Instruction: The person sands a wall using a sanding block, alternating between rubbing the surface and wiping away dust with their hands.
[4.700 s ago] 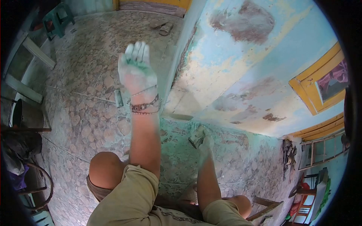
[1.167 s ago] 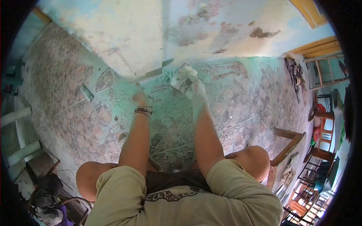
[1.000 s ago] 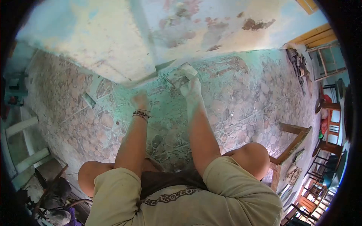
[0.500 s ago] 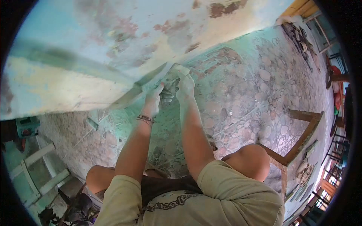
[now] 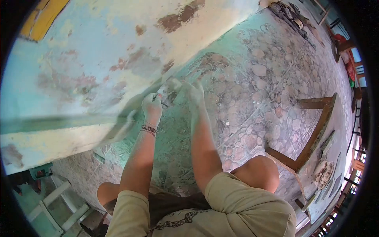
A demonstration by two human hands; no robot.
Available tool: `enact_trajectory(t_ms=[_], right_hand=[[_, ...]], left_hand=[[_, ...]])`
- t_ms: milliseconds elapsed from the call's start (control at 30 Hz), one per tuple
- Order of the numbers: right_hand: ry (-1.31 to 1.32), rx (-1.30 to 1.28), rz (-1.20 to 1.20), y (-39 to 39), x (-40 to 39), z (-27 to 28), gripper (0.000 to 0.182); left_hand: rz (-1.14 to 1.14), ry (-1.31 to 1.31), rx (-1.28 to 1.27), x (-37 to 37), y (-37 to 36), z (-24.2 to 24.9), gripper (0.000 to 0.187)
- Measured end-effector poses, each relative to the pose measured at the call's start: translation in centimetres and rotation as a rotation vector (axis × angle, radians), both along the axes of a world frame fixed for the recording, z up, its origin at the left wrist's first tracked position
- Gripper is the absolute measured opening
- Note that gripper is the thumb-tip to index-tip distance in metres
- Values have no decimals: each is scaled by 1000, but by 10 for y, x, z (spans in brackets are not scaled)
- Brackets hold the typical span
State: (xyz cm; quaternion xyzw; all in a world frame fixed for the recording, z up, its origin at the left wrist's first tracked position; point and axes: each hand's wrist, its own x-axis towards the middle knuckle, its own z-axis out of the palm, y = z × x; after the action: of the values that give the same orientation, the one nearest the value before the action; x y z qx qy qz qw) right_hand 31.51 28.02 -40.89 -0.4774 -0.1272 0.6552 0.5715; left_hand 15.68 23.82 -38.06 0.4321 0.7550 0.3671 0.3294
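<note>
My left hand [image 5: 151, 110], coated in pale dust and with a beaded bracelet at the wrist, is closed around a thin flat-bladed scraper [image 5: 162, 90]. Its light blade points up toward the foot of the painted wall [image 5: 130, 75]. Just to the right, my right hand [image 5: 194, 94] is equally dusty, its fingers bent toward the wall base. Between both hands lies a greyish lump [image 5: 173, 84], close against my right fingertips; what that hand grips, I cannot tell. The wall's paint is blue and cream, with brown and grey worn patches.
Stone-patterned floor [image 5: 241, 114] spreads around me, dusted green-white near the wall. At the right stands a wooden-framed board [image 5: 316, 138] with a round crusted patch [image 5: 323, 173]. A pale wooden frame [image 5: 51, 207] lies lower left. Dark tangled items [image 5: 292, 17] rest at the far top right.
My view has turned, so the wall shows more at left. My left hand has gone from loosely spread fingers to a fist on the scraper. My right hand has drawn slightly back from the wall.
</note>
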Motion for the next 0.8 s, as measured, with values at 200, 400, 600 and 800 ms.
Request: enact_trajectory(t_ms=[200, 400, 600, 800], right_hand=[[410, -7, 110, -6, -18, 34, 16], [709, -57, 130, 14, -37, 24, 18], [124, 77, -424, 73, -39, 30, 36], [153, 204, -490, 98, -49, 76, 52]], left_hand=[[109, -604, -132, 12, 5, 28, 16], [-8, -791, -98, 9, -3, 46, 23], [103, -367, -164, -27, -46, 41, 33], [19, -326, -368, -44, -84, 111, 36]])
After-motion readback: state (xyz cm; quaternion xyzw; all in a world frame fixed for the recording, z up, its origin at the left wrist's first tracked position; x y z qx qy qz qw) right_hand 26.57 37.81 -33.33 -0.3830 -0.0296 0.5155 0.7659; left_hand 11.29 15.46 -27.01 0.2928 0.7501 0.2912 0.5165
